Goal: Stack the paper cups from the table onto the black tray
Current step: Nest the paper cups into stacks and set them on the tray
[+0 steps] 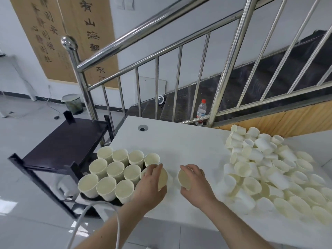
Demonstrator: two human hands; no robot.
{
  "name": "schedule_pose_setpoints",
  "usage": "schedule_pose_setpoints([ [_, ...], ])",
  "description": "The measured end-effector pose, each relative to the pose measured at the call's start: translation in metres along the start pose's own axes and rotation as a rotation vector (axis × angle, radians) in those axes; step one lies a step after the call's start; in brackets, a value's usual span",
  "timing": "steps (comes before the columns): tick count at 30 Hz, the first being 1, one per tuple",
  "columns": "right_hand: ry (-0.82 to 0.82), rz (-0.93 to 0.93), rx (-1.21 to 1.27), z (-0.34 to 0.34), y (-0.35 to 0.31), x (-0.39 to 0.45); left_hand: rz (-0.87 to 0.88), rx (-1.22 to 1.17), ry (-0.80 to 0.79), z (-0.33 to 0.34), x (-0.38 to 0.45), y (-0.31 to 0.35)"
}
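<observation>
Eleven upright stacks of cream paper cups (pixel 115 170) (a twelfth half hidden) on the black tray (pixel 89 196), at left edge of white table (pixel 179 141). One smooth round cup gripped in left hand (pixel 152 184), one in right hand (pixel 195 182). Dozens heaped loose at right (pixel 269 168).

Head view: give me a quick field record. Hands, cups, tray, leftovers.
left hand: grips a paper cup beside the stacks
right hand: grips a second cup, mouth facing left
tray stacks: upright cup stacks in rows, mouths up
black tray: only the near edge shows under the stacks
loose pile: many cups lying jumbled on the white table, right side
</observation>
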State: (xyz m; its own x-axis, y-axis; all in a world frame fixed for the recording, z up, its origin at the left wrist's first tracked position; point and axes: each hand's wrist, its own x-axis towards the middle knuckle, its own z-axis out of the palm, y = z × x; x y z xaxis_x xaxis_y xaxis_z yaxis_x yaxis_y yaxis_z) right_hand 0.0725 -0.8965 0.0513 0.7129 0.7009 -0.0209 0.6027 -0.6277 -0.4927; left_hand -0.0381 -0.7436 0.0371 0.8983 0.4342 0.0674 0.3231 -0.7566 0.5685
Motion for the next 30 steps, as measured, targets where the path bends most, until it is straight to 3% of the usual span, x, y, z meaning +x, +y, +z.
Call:
schedule_pose_setpoints([
  [17, -0.030, -0.097, 0.082, 0.083, -0.154, 0.094, -0.114, 0.007, 0.163, -0.119, 0.018, -0.161],
  [30, -0.005, -0.025, 0.040, 0.124, -0.186, 0.165, -0.133, 0.089, 0.042, -0.145, 0.087, -0.224],
])
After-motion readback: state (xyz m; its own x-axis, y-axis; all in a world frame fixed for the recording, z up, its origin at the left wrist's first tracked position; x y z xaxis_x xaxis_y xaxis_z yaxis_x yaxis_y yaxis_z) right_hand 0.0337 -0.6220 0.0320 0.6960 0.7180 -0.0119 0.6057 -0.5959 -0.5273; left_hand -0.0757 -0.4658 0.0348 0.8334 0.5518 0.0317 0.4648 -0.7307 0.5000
